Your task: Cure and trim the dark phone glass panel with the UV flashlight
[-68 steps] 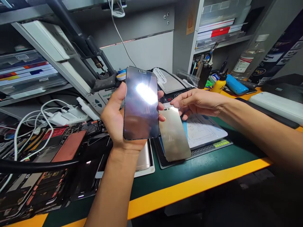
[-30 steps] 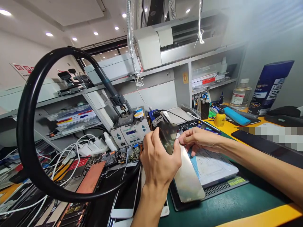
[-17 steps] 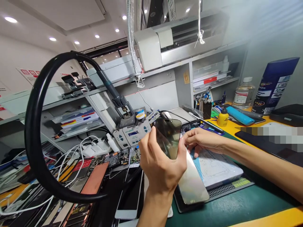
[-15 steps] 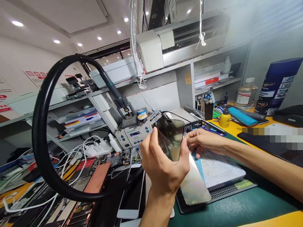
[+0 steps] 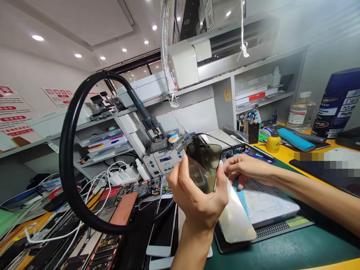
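My left hand (image 5: 201,197) grips a smartphone (image 5: 204,163) by its edges, its dark, glossy screen tilted up with a small pill-shaped cutout near the top. My right hand (image 5: 239,170) is at the phone's right edge, fingers curled and pinched together; whatever is between them is too small or hidden to make out. Below the two hands, a pale, shiny phone-shaped panel (image 5: 237,219) rests over a black flat piece on the green mat (image 5: 284,243). Beside it lies a white, marked pad (image 5: 270,200), with a blue strip along its left side.
A thick black hose (image 5: 66,157) loops on the left above several phones and opened parts. Behind the hands stands a grey control unit (image 5: 164,160). A yellow bottle (image 5: 273,141), a clear bottle (image 5: 300,112) and a blue spray can (image 5: 336,105) stand at the right.
The view has swung slightly left, so everything sits farther right in the picture. Both hands keep nearly the same pose around the smartphone.
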`<state>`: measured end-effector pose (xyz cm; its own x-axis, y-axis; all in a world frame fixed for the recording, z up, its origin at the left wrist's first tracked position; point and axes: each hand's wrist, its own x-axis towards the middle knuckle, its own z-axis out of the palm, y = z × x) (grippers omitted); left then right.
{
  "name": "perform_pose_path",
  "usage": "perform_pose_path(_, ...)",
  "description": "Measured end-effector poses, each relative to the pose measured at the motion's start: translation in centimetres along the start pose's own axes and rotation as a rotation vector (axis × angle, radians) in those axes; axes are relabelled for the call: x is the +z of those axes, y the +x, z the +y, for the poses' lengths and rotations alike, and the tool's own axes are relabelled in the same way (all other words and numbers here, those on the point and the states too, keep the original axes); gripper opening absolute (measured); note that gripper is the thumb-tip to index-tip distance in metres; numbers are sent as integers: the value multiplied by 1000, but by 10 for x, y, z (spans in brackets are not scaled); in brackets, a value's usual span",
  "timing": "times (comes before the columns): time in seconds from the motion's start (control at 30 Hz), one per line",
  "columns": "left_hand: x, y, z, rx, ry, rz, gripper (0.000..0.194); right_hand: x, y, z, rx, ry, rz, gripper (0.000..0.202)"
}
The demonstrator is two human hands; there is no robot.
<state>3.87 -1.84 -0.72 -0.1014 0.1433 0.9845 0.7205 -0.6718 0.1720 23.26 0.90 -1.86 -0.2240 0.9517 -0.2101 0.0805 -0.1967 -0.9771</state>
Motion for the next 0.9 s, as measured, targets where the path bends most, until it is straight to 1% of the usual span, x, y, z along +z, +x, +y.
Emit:
perform_pose_path(0.13,-1,3,-2,-53,-20,15,84,-1,3,2,-1,-6,19,21)
perform_pose_path(0.3,-4,16,-13,-204,-138,46,74,-1,3,4,-18,-48,56,25)
perform_pose_path(0.37,-8,24,-20,-310,-251,39,70,-1,2,4,-23,-70,69,26)
perform_pose_path(0.43,-15,36,-29,-492,-440,23,62,-1,2,4,-29,-92,81,28)
perform_pose_path(0.53,-33,59,-41,-814,-856,19,43,-2,4,6,-42,-125,87,32)
perform_pose_path(0.57,-40,66,-44,-892,-1008,-3,41,-2,5,7,-48,-135,86,34)
perform_pose_path(0.63,-56,79,-47,-982,-1221,-39,41,-3,9,10,-60,-154,89,39)
perform_pose_path(0.7,-72,87,-50,-1039,-1314,-43,45,-3,13,13,-70,-173,92,46)
perform_pose_path(0.77,-86,92,-52,-1055,-1343,-49,50,-5,16,16,-73,-193,93,50)
perform_pose_path(0.83,-101,99,-54,-1033,-1340,-68,52,-7,19,19,-77,-209,77,50)
perform_pose_path(0.9,-118,109,-55,-980,-1318,-79,53,-13,22,24,-75,-224,52,44)
